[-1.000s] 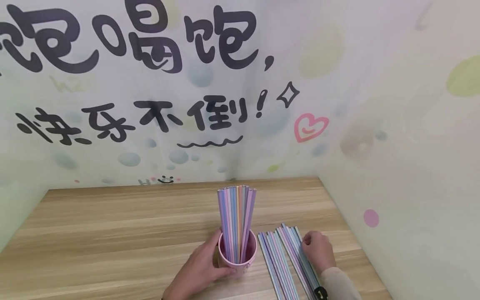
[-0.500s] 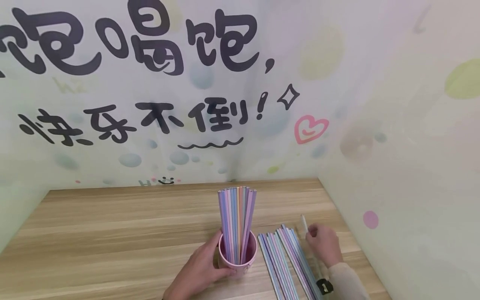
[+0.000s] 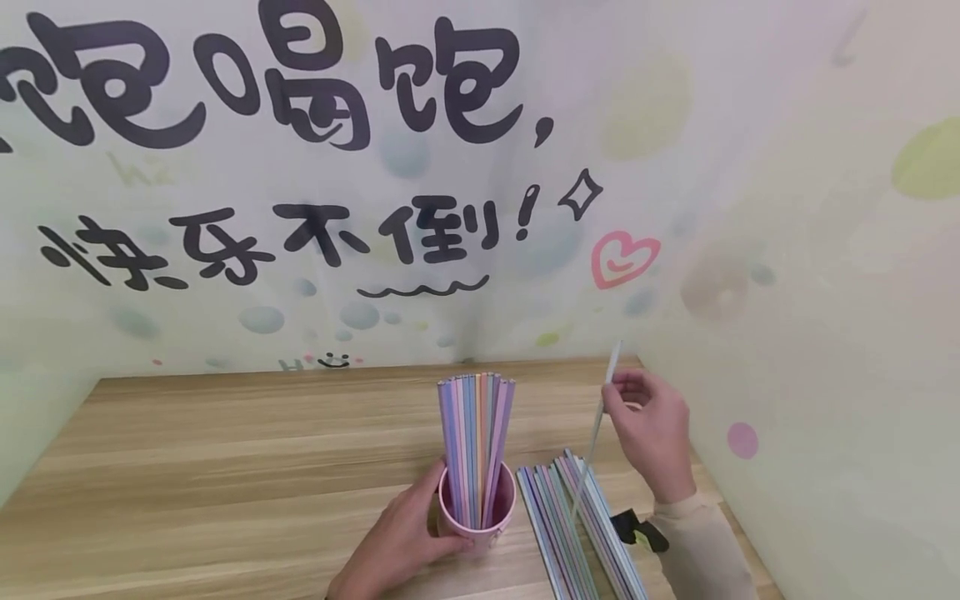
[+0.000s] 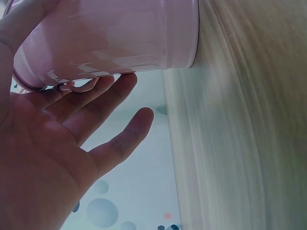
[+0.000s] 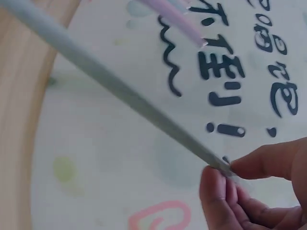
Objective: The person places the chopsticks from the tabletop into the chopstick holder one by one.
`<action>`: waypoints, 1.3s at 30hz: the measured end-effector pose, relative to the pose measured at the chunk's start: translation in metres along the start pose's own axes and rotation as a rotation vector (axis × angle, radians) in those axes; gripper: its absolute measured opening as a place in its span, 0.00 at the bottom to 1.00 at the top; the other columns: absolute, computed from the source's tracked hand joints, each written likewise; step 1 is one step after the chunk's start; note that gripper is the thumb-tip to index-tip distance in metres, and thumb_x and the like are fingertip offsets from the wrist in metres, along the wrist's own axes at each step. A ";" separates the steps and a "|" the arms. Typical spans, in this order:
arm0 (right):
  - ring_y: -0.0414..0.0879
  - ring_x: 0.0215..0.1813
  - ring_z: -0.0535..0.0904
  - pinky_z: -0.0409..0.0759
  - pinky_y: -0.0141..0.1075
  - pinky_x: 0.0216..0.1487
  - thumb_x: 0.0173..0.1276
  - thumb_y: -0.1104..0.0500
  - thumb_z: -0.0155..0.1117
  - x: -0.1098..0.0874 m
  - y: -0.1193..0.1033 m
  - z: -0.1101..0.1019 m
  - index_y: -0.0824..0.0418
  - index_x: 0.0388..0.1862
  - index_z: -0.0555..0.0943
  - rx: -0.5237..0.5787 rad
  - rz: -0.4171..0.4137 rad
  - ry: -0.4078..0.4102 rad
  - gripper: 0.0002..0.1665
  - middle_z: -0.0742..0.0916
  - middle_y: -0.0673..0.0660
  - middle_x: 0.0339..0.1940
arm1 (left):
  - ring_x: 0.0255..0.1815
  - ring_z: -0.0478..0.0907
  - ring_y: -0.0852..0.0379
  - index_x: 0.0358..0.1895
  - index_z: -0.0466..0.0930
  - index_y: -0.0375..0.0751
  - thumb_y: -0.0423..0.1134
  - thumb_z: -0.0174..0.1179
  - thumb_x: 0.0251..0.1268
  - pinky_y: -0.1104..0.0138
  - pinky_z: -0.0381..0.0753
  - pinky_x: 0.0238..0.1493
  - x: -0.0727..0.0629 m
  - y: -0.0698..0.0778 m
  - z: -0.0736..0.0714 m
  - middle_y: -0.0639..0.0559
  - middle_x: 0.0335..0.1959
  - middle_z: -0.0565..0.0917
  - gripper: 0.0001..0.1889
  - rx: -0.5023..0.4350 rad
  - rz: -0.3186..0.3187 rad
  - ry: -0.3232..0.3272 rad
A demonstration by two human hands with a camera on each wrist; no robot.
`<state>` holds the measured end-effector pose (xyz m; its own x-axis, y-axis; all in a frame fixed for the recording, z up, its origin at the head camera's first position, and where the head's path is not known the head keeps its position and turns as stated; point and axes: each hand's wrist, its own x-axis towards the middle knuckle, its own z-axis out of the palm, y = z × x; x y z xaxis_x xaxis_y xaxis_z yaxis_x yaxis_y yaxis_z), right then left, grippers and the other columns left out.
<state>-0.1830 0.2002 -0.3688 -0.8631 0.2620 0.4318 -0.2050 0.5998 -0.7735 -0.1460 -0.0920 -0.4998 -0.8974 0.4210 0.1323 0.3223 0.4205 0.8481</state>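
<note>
A pink cup stands on the table, holding a bunch of slim pastel sticks upright. My left hand grips it from the left, thumb in front and fingers behind; in the left wrist view some fingertips lie along the cup wall, the lowest finger apart from it. Between thumb and fingers, my right hand pinches one pale grey-green stick near its upper end. That stick slants down to the left and overlaps the loose sticks right of the cup. The right wrist view shows its faceted side.
A second group of loose sticks lies further right on the wooden table. Behind is a white wall with black lettering; another wall borders the right side. A black strap sits at the right wrist.
My right hand has picked up the pale stick beside the right group and lifted it upward, tilting it more upright. The left hand and cup have stayed in place.
</note>
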 end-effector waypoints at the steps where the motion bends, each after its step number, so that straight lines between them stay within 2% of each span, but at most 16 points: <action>1: 0.42 0.35 0.83 0.82 0.22 0.37 0.67 0.67 0.63 0.002 -0.007 0.001 0.71 0.41 0.82 0.043 -0.011 0.025 0.07 0.85 0.61 0.35 | 0.66 0.72 0.51 0.77 0.52 0.64 0.54 0.78 0.44 0.47 0.72 0.65 0.000 0.000 0.000 0.54 0.67 0.74 0.56 -0.001 -0.001 -0.002; 3: 0.40 0.34 0.83 0.82 0.23 0.37 0.67 0.68 0.64 0.005 -0.020 0.003 0.72 0.41 0.81 0.131 -0.035 0.071 0.07 0.84 0.61 0.34 | 0.66 0.72 0.51 0.78 0.52 0.64 0.53 0.78 0.44 0.47 0.72 0.65 0.000 0.000 0.001 0.54 0.67 0.74 0.56 0.001 -0.003 -0.004; 6: 0.41 0.34 0.83 0.84 0.26 0.37 0.66 0.70 0.64 0.006 -0.038 0.010 0.73 0.41 0.80 0.244 -0.075 0.109 0.06 0.84 0.61 0.34 | 0.66 0.72 0.50 0.78 0.51 0.62 0.53 0.78 0.45 0.47 0.72 0.66 0.000 -0.001 0.001 0.52 0.68 0.74 0.56 0.005 -0.004 -0.005; 9: 0.43 0.33 0.83 0.85 0.28 0.37 0.65 0.74 0.63 0.003 -0.047 0.021 0.74 0.40 0.80 0.307 -0.105 0.082 0.06 0.83 0.62 0.33 | 0.65 0.73 0.50 0.78 0.52 0.60 0.54 0.78 0.45 0.47 0.72 0.65 0.000 -0.001 0.002 0.51 0.67 0.75 0.56 0.011 -0.012 -0.003; 12: 0.44 0.34 0.83 0.86 0.30 0.36 0.63 0.75 0.64 -0.005 -0.045 0.037 0.72 0.39 0.80 0.292 -0.126 0.008 0.06 0.84 0.62 0.32 | 0.64 0.73 0.50 0.78 0.52 0.61 0.55 0.78 0.45 0.48 0.73 0.64 0.000 -0.001 0.002 0.51 0.66 0.75 0.56 0.008 -0.022 -0.006; 18: 0.46 0.35 0.83 0.86 0.34 0.34 0.62 0.73 0.65 -0.021 -0.029 0.065 0.67 0.37 0.81 0.185 -0.127 -0.111 0.06 0.85 0.58 0.31 | 0.64 0.73 0.52 0.78 0.51 0.65 0.54 0.78 0.46 0.49 0.74 0.63 0.003 0.000 0.001 0.53 0.66 0.75 0.56 -0.009 -0.024 -0.018; 22: 0.46 0.34 0.83 0.86 0.34 0.34 0.62 0.72 0.66 -0.029 -0.020 0.075 0.66 0.36 0.81 0.123 -0.121 -0.139 0.05 0.85 0.56 0.30 | 0.63 0.73 0.53 0.78 0.51 0.65 0.52 0.78 0.46 0.50 0.74 0.63 0.003 0.001 0.001 0.55 0.66 0.75 0.55 -0.007 -0.016 -0.018; 30: 0.45 0.35 0.83 0.85 0.32 0.34 0.61 0.72 0.67 -0.045 -0.011 0.085 0.65 0.36 0.80 0.099 -0.105 -0.186 0.06 0.84 0.54 0.29 | 0.63 0.73 0.55 0.78 0.51 0.63 0.53 0.78 0.46 0.50 0.74 0.64 0.003 0.000 0.001 0.55 0.66 0.75 0.56 0.002 -0.013 -0.011; 39: 0.45 0.35 0.83 0.86 0.35 0.35 0.62 0.71 0.66 -0.046 -0.005 0.083 0.65 0.38 0.82 0.105 -0.081 -0.199 0.06 0.85 0.54 0.30 | 0.64 0.73 0.54 0.78 0.50 0.66 0.51 0.78 0.46 0.50 0.73 0.64 0.003 -0.001 0.000 0.56 0.67 0.74 0.56 -0.016 -0.002 -0.008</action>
<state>-0.1811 0.1224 -0.4234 -0.9137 0.0563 0.4025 -0.3150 0.5279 -0.7887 -0.1488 -0.0915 -0.5002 -0.8955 0.4267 0.1261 0.3154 0.4087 0.8565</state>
